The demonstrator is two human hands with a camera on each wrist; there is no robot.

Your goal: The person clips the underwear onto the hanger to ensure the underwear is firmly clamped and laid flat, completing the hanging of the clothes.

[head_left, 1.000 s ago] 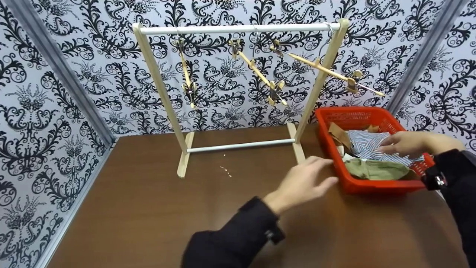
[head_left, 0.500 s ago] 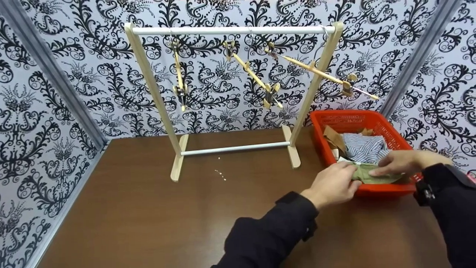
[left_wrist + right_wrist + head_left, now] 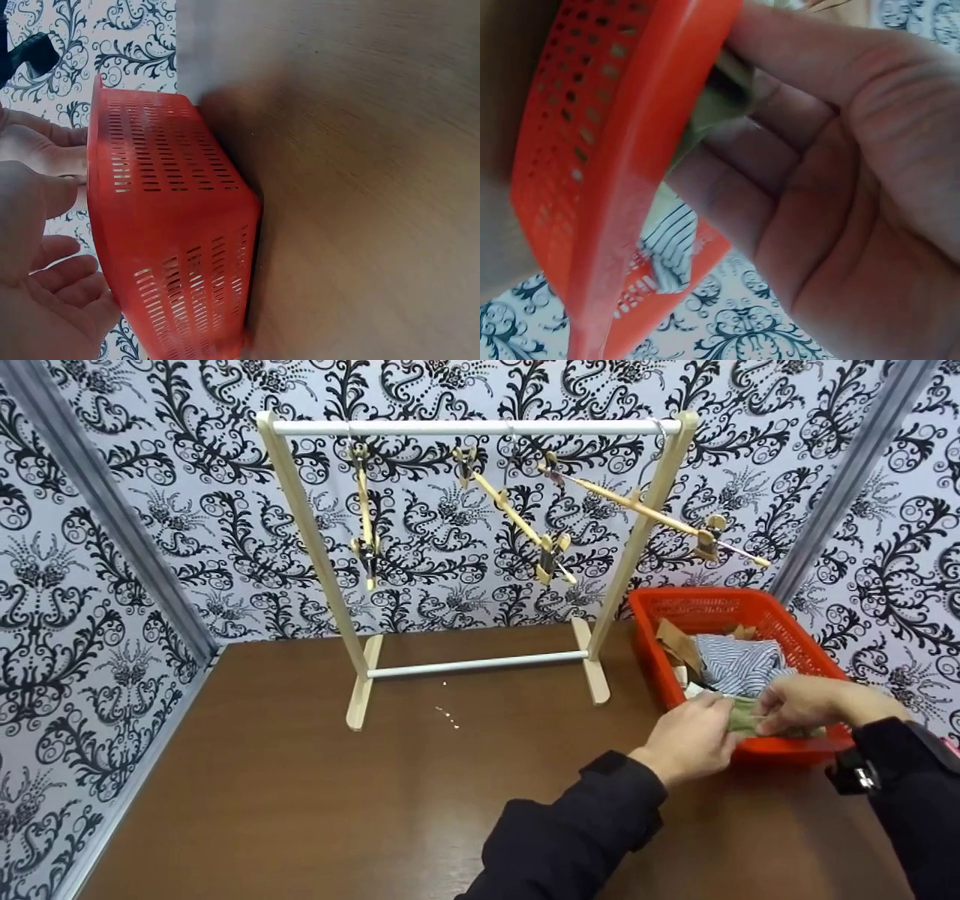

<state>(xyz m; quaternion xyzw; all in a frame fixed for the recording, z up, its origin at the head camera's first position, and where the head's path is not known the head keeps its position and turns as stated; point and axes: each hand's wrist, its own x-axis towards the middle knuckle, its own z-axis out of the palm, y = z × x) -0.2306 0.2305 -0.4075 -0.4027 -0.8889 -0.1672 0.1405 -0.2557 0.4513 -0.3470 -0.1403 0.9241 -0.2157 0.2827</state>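
Observation:
A piece of green cloth (image 3: 742, 718) lies at the near side of the red basket (image 3: 806, 641), partly covered by both hands. My left hand (image 3: 694, 739) reaches over the near rim and pinches the cloth's left edge; its fingertips are mostly hidden. To its right, my right hand (image 3: 806, 705) pinches the same cloth between thumb and fingers. The right wrist view shows the green cloth (image 3: 724, 97) at that hand's curled fingers, just inside the rim. Behind it in the basket are a blue-and-white striped cloth (image 3: 739, 664) and a brown piece (image 3: 679, 645).
A wooden rack with a white top rail (image 3: 480, 427) stands left of the basket on the brown table (image 3: 300, 780). Three small hangers with clips hang from it; the rightmost hanger (image 3: 637, 506) juts out toward the basket. Patterned walls (image 3: 450, 532) enclose the table.
My left hand has moved right to the basket's near rim. My right hand has come down from above the striped cloth to the green cloth and taken hold of it.

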